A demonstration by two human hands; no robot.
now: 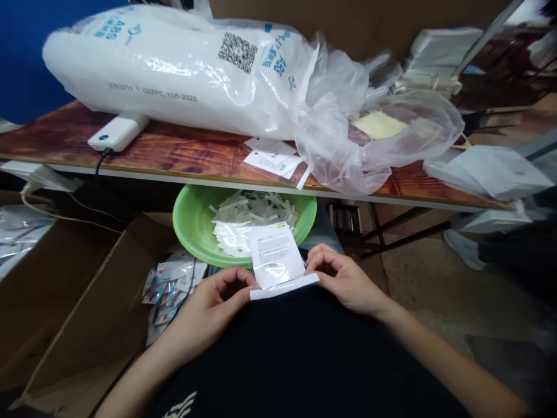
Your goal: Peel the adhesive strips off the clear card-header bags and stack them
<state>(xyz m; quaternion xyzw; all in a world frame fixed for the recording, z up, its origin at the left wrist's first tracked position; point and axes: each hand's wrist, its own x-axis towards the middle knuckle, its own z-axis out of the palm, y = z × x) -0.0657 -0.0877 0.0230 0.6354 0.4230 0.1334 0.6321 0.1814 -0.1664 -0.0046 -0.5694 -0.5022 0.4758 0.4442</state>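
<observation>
Between my hands is a small clear plastic packet (278, 255) with a white printed card inside and a white strip along its near edge. My left hand (221, 296) pinches the packet's left corner by the strip. At the right corner, thumb and fingers of my right hand (343, 277) are closed on it. Just beyond the packet sits a green bowl (187, 226), holding a heap of white paper strips (256, 209). The packet's far end overlaps the bowl's near side from my view.
A wooden table (183, 145) bears a large white plastic sack (174, 64), a white power adapter (117, 130), bagged cards (274, 157) and a stack of white cards (500, 168). On the left, a cardboard box (87, 307) contains several packets (174, 284). A person's shoe (465, 249) shows at right.
</observation>
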